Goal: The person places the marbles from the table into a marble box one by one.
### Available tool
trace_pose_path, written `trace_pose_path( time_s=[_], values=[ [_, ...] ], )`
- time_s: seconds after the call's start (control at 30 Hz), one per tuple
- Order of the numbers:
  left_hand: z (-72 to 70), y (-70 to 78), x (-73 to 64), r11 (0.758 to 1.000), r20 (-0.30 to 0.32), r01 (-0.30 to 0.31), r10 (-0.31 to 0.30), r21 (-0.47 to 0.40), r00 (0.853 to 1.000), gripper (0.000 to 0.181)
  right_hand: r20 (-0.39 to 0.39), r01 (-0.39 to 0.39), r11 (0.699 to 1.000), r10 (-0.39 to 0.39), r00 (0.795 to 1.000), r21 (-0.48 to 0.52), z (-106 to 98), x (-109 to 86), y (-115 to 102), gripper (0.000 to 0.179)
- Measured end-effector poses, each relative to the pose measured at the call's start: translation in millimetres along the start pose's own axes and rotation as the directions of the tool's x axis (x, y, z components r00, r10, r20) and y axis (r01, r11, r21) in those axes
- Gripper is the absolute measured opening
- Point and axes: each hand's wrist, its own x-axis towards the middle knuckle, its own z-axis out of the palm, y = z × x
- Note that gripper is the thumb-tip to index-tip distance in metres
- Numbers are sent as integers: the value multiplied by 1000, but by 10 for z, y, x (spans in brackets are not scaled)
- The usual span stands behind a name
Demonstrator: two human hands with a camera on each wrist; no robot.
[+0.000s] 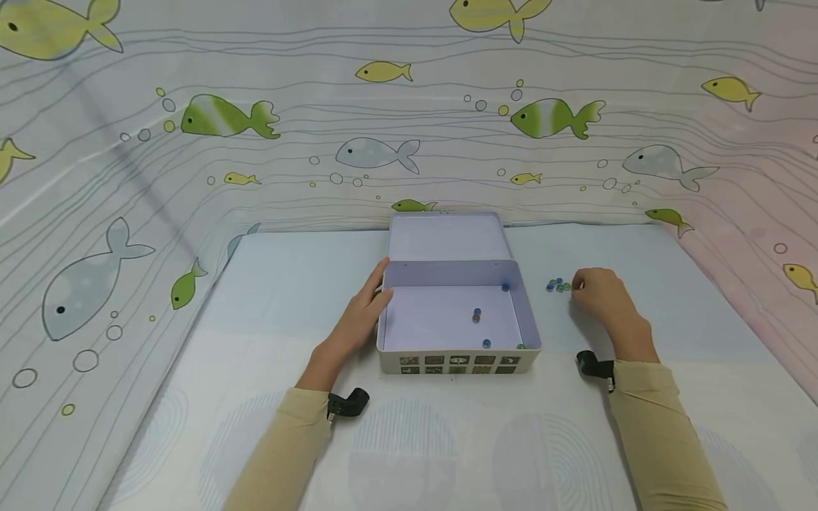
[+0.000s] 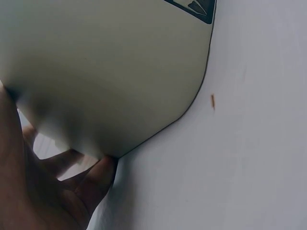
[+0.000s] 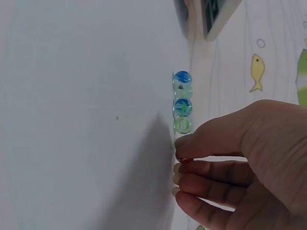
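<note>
Pinching a reddish marble point(image 3: 184, 159) between thumb and fingertip, a person's right hand point(image 1: 602, 298) is working at the 3 o'clock side of an open box point(image 1: 422, 319). The left hand point(image 1: 358, 316) is gripping the box's wall at 9 o'clock, its thumb lying over the rim and its fingers stretching along the outside. Just beside the right fingertips, a cluster of loose marbles point(image 3: 183, 107), blue, green and clear, is sitting on the tabletop point(image 1: 287, 284), between 2 and 3 o'clock of the box. Inside, a blue marble point(image 1: 505, 287) is resting in the corner at 1 o'clock; a blue-and-brown pair point(image 1: 476, 315) is lying near the middle; another blue one point(image 1: 487, 343) is sitting toward 5 o'clock, and a green one point(image 1: 520, 347) is nestling in the corner at 4 o'clock. The lid point(image 1: 449, 238) is standing open at 12 o'clock. Black wrist cameras point(image 1: 348, 403) are jutting from beige sleeves point(image 1: 281, 451), while a fish-print backdrop point(image 1: 447, 121) is rising beyond the table.
</note>
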Motion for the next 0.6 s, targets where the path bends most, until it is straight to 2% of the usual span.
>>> trace_pose_path(
  time_s=[0.17, 0.4, 0.6],
  values=[
    [2, 22, -9, 1000, -9, -4, 4, 10, 1000, 62, -16, 21, 1000, -21, 1000, 5, -24, 4, -24, 25],
    [-86, 444, -165, 1000, 38, 25, -25, -1, 999, 62, -20, 37, 999, -37, 999, 10, -120, -13, -156, 28],
    [-89, 454, -174, 1000, 37, 17, -17, 6, 999, 61, -39, 72, 997, -72, 997, 14, -229, -59, -334, 27]
  ],
)
